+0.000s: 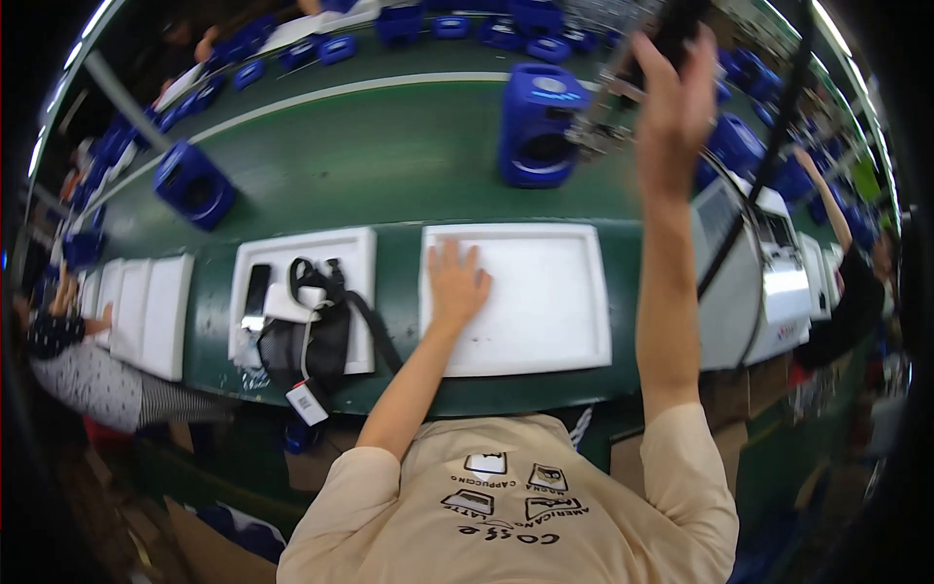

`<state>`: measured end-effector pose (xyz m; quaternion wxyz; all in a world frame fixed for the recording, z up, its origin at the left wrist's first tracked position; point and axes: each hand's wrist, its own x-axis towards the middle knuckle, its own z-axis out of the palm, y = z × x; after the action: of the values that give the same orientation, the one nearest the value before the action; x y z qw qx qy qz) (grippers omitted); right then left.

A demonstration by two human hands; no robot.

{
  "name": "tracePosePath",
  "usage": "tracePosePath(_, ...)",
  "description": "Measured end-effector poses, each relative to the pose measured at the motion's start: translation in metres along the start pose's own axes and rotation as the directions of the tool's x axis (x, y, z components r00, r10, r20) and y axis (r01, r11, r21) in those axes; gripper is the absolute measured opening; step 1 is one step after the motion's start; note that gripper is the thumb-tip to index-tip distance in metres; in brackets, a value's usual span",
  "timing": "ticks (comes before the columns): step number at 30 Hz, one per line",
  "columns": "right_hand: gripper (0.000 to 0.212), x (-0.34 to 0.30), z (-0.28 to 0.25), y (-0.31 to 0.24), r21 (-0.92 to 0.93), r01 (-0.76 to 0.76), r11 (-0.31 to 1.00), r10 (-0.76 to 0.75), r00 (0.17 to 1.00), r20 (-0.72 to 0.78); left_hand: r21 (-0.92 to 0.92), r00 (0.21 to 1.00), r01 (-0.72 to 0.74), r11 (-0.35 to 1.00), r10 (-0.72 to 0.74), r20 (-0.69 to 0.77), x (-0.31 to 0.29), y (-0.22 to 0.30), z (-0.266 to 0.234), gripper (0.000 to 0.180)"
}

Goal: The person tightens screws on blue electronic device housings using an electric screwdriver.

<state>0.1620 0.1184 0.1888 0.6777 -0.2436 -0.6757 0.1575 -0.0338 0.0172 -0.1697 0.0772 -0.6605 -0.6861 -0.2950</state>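
My left hand (457, 284) lies flat on the left part of a white foam tray (545, 331), its fingers spread and nothing in them. My right arm is stretched up and away, and my right hand (673, 107) is slightly blurred. Its thumb and fingers close round a dark, elongated object (673, 39) whose kind I cannot make out. Left of that hand, a blue plastic housing (538, 122) with a round dark opening stands upright on the green conveyor. A metal fixture (601, 128) shows between the housing and my right wrist.
Another foam tray (362, 255) to the left carries a black mesh bag (321, 336), a phone (258, 289) and cables. A second blue housing (195, 185) sits farther left on the conveyor (370, 146). A white machine (749, 282) stands at right. People work at both sides.
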Motion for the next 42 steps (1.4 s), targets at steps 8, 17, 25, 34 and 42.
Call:
tracePosePath(8,0.042,-0.266,-0.017,-0.017,-0.296,-0.147,0.944,0.271,0.858,0.437,-0.061,0.995,0.1,0.993,-0.1,0.001,-0.006,0.009,0.008,0.055)
tracePosePath(17,0.044,-0.428,-0.061,-0.005,-0.564,0.043,0.825,0.296,0.817,0.496,-0.129,0.994,0.108,0.986,-0.106,0.022,-0.005,0.024,0.0,0.049)
tracePosePath(25,0.046,-0.433,-0.066,-0.002,-0.515,0.06,0.855,0.247,0.826,0.507,-0.215,0.979,0.112,0.97,-0.071,0.189,-0.035,0.029,-0.036,0.046)
tracePosePath(34,0.043,-0.43,-0.062,-0.005,-0.463,0.131,0.876,0.162,0.826,0.539,-0.623,0.96,0.249,0.742,-0.275,0.057,0.015,-0.079,-0.177,0.062)
tracePosePath(42,0.045,-0.439,-0.059,0.001,-0.503,0.122,0.856,0.219,0.796,0.565,-0.47,0.582,0.453,0.758,-0.65,-0.489,0.131,-0.365,-0.218,0.097)
